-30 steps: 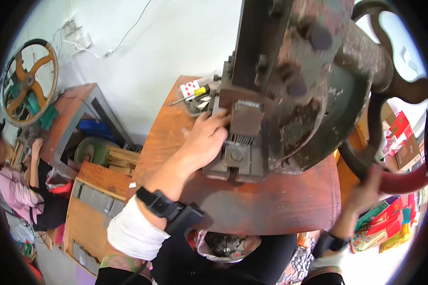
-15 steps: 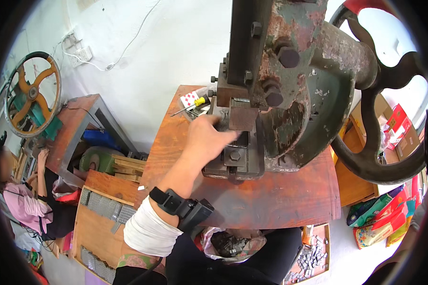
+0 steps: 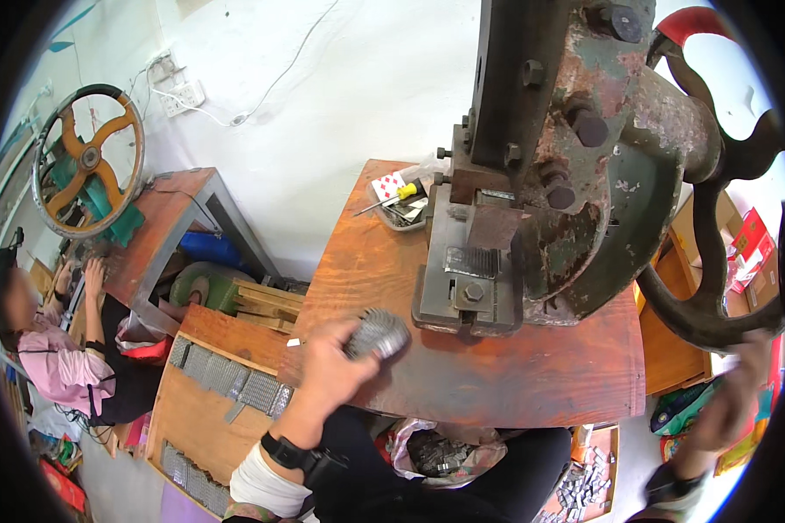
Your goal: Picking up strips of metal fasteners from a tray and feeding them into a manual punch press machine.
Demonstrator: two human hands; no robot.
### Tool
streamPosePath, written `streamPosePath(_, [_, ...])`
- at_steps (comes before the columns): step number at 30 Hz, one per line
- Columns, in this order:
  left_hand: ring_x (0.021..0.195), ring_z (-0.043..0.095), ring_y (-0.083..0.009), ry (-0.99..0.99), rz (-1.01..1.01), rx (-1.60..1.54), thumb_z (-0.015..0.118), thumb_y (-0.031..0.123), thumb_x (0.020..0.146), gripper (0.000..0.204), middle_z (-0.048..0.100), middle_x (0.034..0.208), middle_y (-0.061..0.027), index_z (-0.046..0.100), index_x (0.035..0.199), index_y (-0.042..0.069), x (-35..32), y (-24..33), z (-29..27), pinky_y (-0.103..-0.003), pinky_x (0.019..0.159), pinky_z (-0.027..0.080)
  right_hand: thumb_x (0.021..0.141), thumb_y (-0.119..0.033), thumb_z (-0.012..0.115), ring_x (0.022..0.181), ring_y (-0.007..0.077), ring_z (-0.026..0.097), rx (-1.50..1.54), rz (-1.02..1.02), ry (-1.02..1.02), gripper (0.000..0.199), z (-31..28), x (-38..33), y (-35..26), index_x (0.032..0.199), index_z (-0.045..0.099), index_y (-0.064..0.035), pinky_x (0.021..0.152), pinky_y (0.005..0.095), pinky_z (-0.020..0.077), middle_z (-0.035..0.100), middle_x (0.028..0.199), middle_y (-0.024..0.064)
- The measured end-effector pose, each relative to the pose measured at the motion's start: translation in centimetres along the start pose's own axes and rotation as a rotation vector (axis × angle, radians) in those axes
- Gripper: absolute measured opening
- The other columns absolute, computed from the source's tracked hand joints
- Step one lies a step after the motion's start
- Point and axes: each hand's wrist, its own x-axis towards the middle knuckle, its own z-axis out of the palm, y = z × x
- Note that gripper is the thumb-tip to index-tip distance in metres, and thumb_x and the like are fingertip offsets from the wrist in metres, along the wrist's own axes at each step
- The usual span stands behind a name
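The metal stack (image 3: pixel 380 335) is grey, ribbed and a little blurred, grasped by the left hand (image 3: pixel 333 370) over the wooden table (image 3: pixel 506 383). Half a second ago, this hand was at the press (image 3: pixel 576 183). The right hand's (image 3: pixel 734 399) grip I cannot tell.

Ridged metal piece (image 3: pixel 380 334) in left fingers (image 3: pixel 365 367)

A reddish-brown wooden table (image 3: pixel 515 383) carries a worn green press (image 3: pixel 576 166) and, toward the wall, a small cluttered tray (image 3: pixel 409 227).
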Motion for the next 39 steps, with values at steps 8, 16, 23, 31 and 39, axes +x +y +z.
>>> streamPosePath(8, [0.101,0.051,-0.0338,-0.199,0.353,0.476,0.075,0.019,0.062,0.061,0.057,0.104,-0.0155,0.056,0.117,0.000,-1.7,1.0,2.8,-0.044,0.089,0.040,0.066,0.002,0.069,0.095,0.0324,0.053,0.282,0.317,-0.471,0.017,11.2,-9.8,-3.5,0.082,0.064,-0.0020,0.080,0.0396,0.0461,0.060,0.096,0.0129])
streamPosePath(16, [0.103,0.050,-0.0344,0.001,0.351,0.624,0.081,0.039,0.061,0.069,0.057,0.108,-0.0158,0.056,0.113,0.000,-2.7,3.5,5.5,-0.043,0.088,0.039,0.070,-0.002,0.069,0.097,0.0344,0.053,0.310,0.407,-0.495,0.015,12.5,-11.8,-3.4,0.084,0.066,-0.0015,0.083,0.0427,0.0458,0.061,0.097,0.0137])
streamPosePath(23, [0.076,0.058,-0.0320,0.143,0.365,0.294,0.067,0.047,0.080,0.046,0.056,0.076,-0.0137,0.059,0.090,0.003,-2.3,1.1,5.4,-0.041,0.064,0.046,0.070,-0.003,0.069,0.096,0.0354,0.054,0.304,0.405,-0.464,0.014,12.7,-11.9,-3.6,0.084,0.066,-0.0010,0.083,0.0431,0.0457,0.061,0.096,0.0146])
streamPosePath(31, [0.066,0.049,-0.0216,-0.306,-0.573,-1.297,0.058,0.062,0.081,0.058,0.053,0.075,-0.0089,0.056,0.091,0.005,-5.8,2.8,3.6,-0.036,0.060,0.041,0.071,-0.004,0.068,0.093,0.0338,0.054,0.291,0.416,-0.519,0.013,12.6,-11.8,-3.6,0.083,0.066,-0.0012,0.080,0.0414,0.0464,0.061,0.095,0.0143])
streamPosePath(39, [0.088,0.056,-0.0301,-0.080,0.484,0.624,0.076,0.050,0.063,0.060,0.058,0.089,-0.0104,0.061,0.098,0.004,-2.3,2.0,6.7,-0.039,0.076,0.042,0.071,-0.005,0.067,0.092,0.0341,0.055,0.237,0.321,-0.493,0.014,12.7,-12.2,-3.9,0.085,0.066,-0.0024,0.080,0.0414,0.0472,0.062,0.095,0.0134])
